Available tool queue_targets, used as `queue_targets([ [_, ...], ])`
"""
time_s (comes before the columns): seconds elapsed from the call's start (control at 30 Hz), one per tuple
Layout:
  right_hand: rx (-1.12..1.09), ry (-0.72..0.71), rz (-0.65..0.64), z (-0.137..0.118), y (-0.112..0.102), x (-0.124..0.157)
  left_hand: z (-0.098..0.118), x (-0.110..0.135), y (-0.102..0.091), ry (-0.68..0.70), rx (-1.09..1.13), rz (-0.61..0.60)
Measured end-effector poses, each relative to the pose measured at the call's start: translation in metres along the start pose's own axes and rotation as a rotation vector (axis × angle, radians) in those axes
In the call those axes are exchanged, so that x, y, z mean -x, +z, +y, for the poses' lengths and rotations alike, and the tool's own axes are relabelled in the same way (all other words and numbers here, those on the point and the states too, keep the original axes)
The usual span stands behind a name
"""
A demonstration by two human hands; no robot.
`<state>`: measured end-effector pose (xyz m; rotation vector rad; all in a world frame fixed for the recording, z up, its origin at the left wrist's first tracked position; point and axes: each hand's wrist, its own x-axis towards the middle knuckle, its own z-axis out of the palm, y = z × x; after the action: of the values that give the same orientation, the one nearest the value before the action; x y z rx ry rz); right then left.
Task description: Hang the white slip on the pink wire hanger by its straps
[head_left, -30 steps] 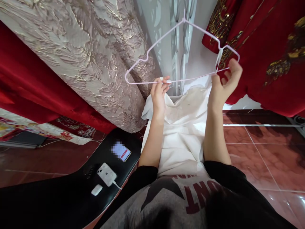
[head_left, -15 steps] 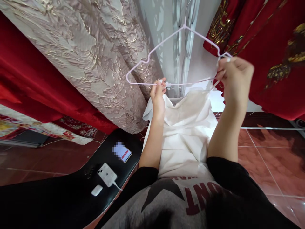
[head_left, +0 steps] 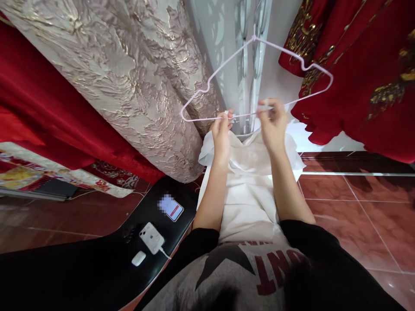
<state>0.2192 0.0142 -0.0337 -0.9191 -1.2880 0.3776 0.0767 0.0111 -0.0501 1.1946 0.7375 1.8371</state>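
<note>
A thin pale pink clothes hanger (head_left: 228, 65) is held up in front of me, its hook toward the top of the view. My left hand (head_left: 223, 134) is closed around the hanger's bottom bar, left of its middle. My right hand (head_left: 274, 125) is at the same bar, further right; its fingers are curled and slightly blurred, and what they pinch is unclear. Below both hands a white dress (head_left: 249, 185) with ruffled shoulders hangs down and spreads toward my body. Both of the hanger's shoulders show bare.
A cream textured gown (head_left: 139, 77) and red cloth hang at left; a red gown with gold trim (head_left: 350, 77) hangs at right. On a black bench (head_left: 81, 276) lie a lit phone (head_left: 174, 210), a white-cased phone (head_left: 151, 238) with a cable, and a small white case (head_left: 138, 258).
My right hand has moved left and down from the hanger's right end to its bottom bar. The white strap at that end has come away. My left hand keeps its hold.
</note>
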Motion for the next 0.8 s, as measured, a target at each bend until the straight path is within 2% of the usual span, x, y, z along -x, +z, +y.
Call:
queue_targets([
  [0.07, 0.036, -0.052, -0.012, -0.001, 0.012, 0.007, 0.002, 0.001, -0.001, 0.001, 0.035, 0.024],
  [0.17, 0.077, -0.142, 0.093, -0.001, 0.010, 0.005, 0.005, -0.002, -0.012, 0.000, 0.113, 0.103],
  [0.23, 0.074, -0.145, 0.120, 0.000, 0.002, 0.000, 0.011, -0.007, -0.028, 0.047, 0.115, 0.223],
  [0.33, 0.056, -0.093, 0.071, 0.003, -0.005, -0.005, 0.025, -0.016, -0.055, 0.128, 0.059, 0.405],
  [0.4, 0.050, -0.066, 0.052, 0.003, -0.005, -0.005, 0.038, -0.020, -0.070, 0.135, -0.014, 0.443],
  [0.47, 0.047, -0.057, 0.060, 0.002, -0.002, -0.004, 0.050, -0.022, -0.079, 0.173, -0.134, 0.391],
  [0.57, 0.023, -0.046, 0.060, -0.002, 0.000, -0.001, 0.063, -0.023, -0.078, 0.260, -0.314, 0.204],
  [0.67, -0.004, -0.004, 0.035, -0.006, 0.002, 0.001, 0.073, -0.027, -0.066, 0.245, -0.369, 0.025],
  [0.8, -0.022, 0.020, 0.030, -0.009, 0.004, 0.003, 0.090, -0.040, -0.046, 0.176, -0.416, -0.070],
])
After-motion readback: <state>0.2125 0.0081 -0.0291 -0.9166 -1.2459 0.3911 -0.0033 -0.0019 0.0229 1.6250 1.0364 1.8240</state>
